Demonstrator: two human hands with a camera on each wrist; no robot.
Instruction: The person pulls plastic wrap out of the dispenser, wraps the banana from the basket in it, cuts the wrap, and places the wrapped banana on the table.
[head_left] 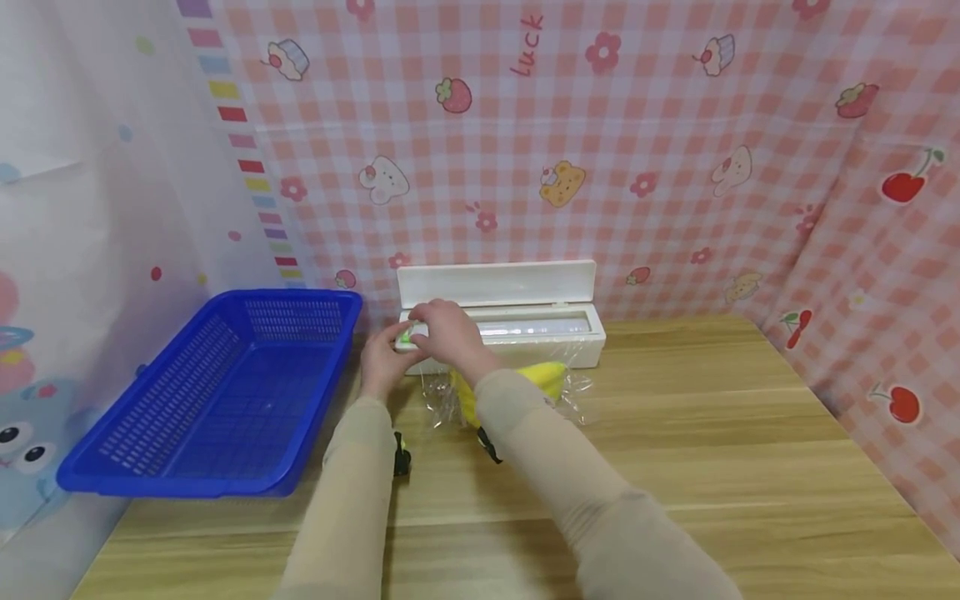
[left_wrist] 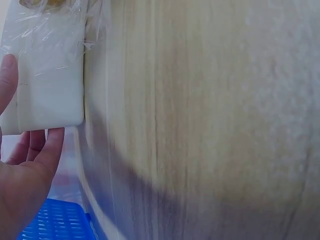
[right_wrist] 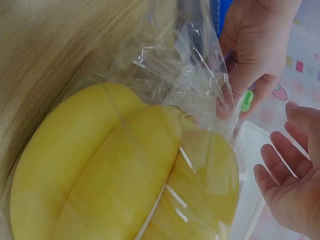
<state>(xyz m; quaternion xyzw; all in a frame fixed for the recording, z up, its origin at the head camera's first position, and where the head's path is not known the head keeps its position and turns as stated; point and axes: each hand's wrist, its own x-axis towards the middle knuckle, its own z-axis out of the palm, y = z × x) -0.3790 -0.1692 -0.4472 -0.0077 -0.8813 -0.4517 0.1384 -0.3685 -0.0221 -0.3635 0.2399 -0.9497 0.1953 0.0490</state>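
A white cling film dispenser (head_left: 592, 353) stands against the back wall with its lid (head_left: 495, 285) raised and a film roll (head_left: 540, 327) inside. My left hand (head_left: 382, 364) grips its left end, thumb on one face and fingers round the end. Beside the small green slide cutter (right_wrist: 247, 100) at that end, my right hand (head_left: 453, 335) hovers with loose, slightly bent fingers, holding nothing in the right wrist view. Clear cling film (right_wrist: 145, 65) drapes from the dispenser over a bunch of yellow bananas (right_wrist: 105, 170) on the table. My right forearm partly hides the bananas in the head view.
A blue plastic basket (head_left: 315, 417) sits to the left, close to my left arm. The wooden table (head_left: 720, 433) extends to the right and front. Checked cloth (head_left: 480, 150) hangs behind the dispenser, with more cloth at both sides.
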